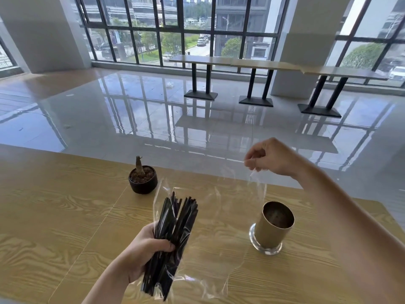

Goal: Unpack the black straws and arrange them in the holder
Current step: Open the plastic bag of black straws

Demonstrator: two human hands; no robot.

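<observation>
A bundle of black straws (175, 224) stands tilted above the wooden table (54, 227), gripped around its middle by my left hand (144, 249). Clear plastic wrap (219, 205) still clings to the bundle and stretches up to the right. My right hand (269, 157) is raised above the table and pinches a corner of that wrap. The holder (272, 227), a gold cylinder on a clear glass base, stands upright and empty at the right, below my right hand.
A small black pot (142, 179) with a bare plant stump sits near the table's far edge, left of the straws. Beyond the table are a glossy tiled floor, long tables (241, 62) on black legs, and large windows.
</observation>
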